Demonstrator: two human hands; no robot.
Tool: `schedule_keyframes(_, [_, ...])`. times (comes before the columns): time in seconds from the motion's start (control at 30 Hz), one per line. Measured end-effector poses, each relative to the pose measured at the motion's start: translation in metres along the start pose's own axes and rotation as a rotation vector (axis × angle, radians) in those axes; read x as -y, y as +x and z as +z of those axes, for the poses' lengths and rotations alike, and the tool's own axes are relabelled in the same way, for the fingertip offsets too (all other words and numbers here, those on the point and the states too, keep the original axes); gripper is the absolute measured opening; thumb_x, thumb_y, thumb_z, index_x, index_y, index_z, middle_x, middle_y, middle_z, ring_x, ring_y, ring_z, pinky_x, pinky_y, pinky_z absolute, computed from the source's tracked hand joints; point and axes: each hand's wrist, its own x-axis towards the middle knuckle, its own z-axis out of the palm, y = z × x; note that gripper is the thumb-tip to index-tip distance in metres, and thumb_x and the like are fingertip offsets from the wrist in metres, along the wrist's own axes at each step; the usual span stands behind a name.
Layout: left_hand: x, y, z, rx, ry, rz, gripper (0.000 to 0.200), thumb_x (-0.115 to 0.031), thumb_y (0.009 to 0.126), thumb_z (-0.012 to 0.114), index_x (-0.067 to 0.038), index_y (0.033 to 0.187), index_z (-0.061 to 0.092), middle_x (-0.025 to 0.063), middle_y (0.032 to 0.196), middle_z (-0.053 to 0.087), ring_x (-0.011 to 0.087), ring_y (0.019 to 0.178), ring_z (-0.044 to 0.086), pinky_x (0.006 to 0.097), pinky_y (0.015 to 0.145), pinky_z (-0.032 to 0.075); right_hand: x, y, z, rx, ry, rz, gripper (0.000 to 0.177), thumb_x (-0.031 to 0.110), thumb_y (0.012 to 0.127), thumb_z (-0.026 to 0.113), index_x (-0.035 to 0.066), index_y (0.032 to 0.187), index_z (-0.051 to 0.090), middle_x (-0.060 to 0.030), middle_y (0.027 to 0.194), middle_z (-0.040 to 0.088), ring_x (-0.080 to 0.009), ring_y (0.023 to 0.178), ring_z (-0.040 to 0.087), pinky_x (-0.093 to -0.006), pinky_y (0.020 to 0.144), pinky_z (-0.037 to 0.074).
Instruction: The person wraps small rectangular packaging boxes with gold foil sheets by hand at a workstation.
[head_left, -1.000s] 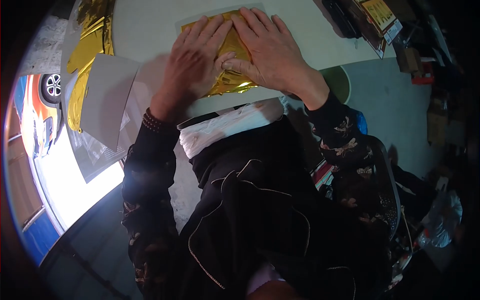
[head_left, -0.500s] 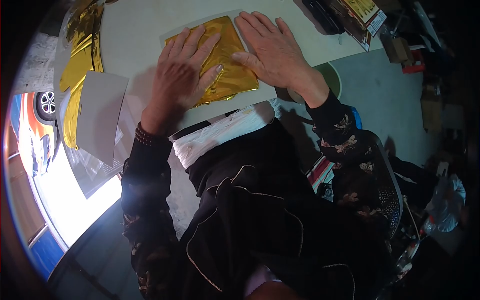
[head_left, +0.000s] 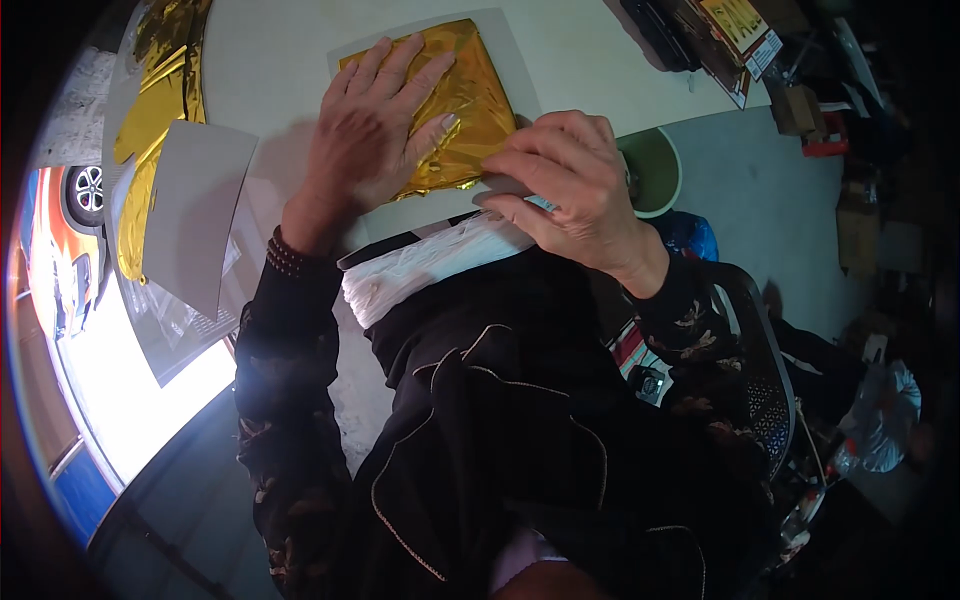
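Observation:
A square of crinkled gold foil (head_left: 472, 95) lies on the light table (head_left: 280, 50), over a pale sheet whose edge shows at its top. My left hand (head_left: 372, 130) rests flat on the foil's left part, fingers spread. At the foil's lower right corner, my right hand (head_left: 570, 190) is raised with fingers curled and thumb near the index finger. Whether something thin is between those fingertips is too hard to make out. A bundle of white strands (head_left: 430, 265) sits at the table's near edge, partly behind my right hand.
More gold foil (head_left: 150, 130) and a grey card (head_left: 195, 210) lie at the left. A green bin (head_left: 655, 175) stands beyond the table's right edge. Packets and dark objects (head_left: 735, 35) are at the upper right. A chair (head_left: 765, 370) is at my right.
My right hand has lifted from beside the foil, moved down towards me and curled its fingers. My left hand stays flat on the foil.

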Motion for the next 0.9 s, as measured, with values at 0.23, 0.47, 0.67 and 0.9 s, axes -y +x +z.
schedule_keyframes(0.23, [0.0, 0.0, -0.002, 0.014, -0.026, -0.006, 0.057, -0.048, 0.105, 0.047, -0.02, 0.156, 0.046, 0.0157, 0.162, 0.04, 0.0405, 0.149, 0.035, 0.0522, 0.121, 0.028, -0.004, 0.005, 0.01, -0.001, -0.079, -0.038, 0.027, 0.018, 0.071, 0.088, 0.014, 0.094, 0.075, 0.0036, 0.097, 0.067, -0.0183, 0.099, 0.06, -0.0376, 0.085, 0.04])
schedule_keyframes(0.47, [0.0, -0.001, 0.0, 0.013, -0.002, -0.006, 0.057, -0.048, 0.105, 0.047, -0.019, 0.155, 0.046, 0.016, 0.161, 0.041, 0.04, 0.149, 0.035, 0.0517, 0.121, 0.028, -0.006, 0.008, 0.015, -0.022, -0.102, -0.065, 0.026, 0.014, 0.069, 0.088, 0.012, 0.093, 0.077, 0.0029, 0.094, 0.07, -0.0186, 0.094, 0.064, -0.0362, 0.084, 0.041])
schedule_keyframes(0.67, [0.0, 0.0, -0.001, 0.018, -0.006, -0.005, 0.058, -0.048, 0.105, 0.047, -0.019, 0.156, 0.046, 0.016, 0.161, 0.04, 0.0398, 0.149, 0.035, 0.0517, 0.121, 0.027, -0.006, 0.01, 0.019, -0.038, -0.109, -0.095, 0.025, 0.011, 0.067, 0.088, 0.013, 0.089, 0.076, 0.0032, 0.091, 0.069, -0.0183, 0.091, 0.064, -0.036, 0.083, 0.041])
schedule_keyframes(0.9, [0.0, -0.001, -0.002, 0.01, -0.018, -0.002, 0.059, -0.048, 0.105, 0.046, -0.019, 0.156, 0.045, 0.0159, 0.161, 0.04, 0.0398, 0.149, 0.034, 0.0515, 0.122, 0.027, -0.005, 0.011, 0.018, -0.027, -0.103, -0.128, 0.024, 0.007, 0.065, 0.084, 0.012, 0.087, 0.076, 0.003, 0.088, 0.068, -0.0181, 0.088, 0.064, -0.0361, 0.082, 0.041])
